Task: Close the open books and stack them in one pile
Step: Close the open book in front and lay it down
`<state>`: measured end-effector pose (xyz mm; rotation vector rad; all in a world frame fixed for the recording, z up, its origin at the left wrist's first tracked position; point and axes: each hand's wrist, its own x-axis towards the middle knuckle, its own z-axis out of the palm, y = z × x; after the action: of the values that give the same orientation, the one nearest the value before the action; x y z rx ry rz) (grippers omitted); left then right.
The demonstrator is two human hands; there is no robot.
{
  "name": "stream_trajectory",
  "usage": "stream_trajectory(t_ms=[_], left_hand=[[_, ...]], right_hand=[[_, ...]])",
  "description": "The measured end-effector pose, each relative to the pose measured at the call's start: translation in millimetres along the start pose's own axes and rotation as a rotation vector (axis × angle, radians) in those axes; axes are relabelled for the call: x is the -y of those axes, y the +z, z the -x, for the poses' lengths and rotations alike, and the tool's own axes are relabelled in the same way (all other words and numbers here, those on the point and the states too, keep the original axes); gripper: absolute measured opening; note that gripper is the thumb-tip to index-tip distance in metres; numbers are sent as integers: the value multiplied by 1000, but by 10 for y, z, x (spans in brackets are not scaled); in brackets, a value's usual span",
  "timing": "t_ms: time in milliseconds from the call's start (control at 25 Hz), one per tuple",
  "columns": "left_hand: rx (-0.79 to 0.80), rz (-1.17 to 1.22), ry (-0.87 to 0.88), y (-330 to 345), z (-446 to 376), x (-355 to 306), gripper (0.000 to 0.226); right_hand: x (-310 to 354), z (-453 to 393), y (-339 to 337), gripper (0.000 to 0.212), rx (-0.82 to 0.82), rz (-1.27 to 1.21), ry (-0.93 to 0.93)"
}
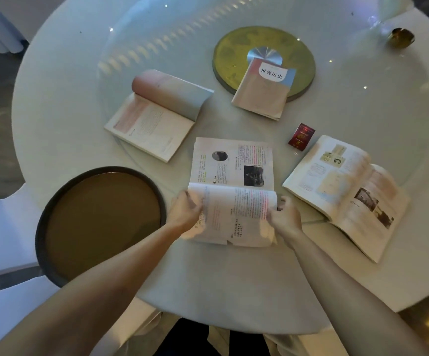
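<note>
An open book [234, 173] lies in front of me on the round white table [234, 278]. Its near half is lifted and curls up over the far half. My left hand [186, 210] grips the near half's left edge, and my right hand [285, 217] grips its right edge. A second open book [156, 119] lies at the left, with its far pages arched. A third open book [344, 191] lies flat at the right. A closed book [264, 91] with a pink and blue cover rests farther back, partly on the gold turntable disc [234, 47].
A round brown tray [100, 222] with a dark rim sits at the near left, overhanging the table edge. A small red box [301, 136] stands between the middle and right books. A gold object [401, 37] sits far right. A glass lazy Susan covers the table's middle.
</note>
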<state>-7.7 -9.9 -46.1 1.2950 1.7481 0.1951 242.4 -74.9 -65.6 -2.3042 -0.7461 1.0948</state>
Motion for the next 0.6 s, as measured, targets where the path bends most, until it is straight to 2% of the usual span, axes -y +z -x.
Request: stream_trajectory(t_ms=[80,160,320,440,600], left_hand=[[-62,-50,65,-64,-110,-36,44],[-80,-76,104,-159,-257,-110,44],[-101,-139,161,-318,-599,-259,50],[-123,-150,227,-401,-788,-338,57],[-331,-275,253,-560,-704,-146,73]], right_hand=[[-106,0,42,34,7,-55,82],[-158,107,128,11,53,-168,164],[-227,437,452,11,274,-403,366],[-187,590,759,9,379,-555,484],[53,718,1128,16,510,-724,547]])
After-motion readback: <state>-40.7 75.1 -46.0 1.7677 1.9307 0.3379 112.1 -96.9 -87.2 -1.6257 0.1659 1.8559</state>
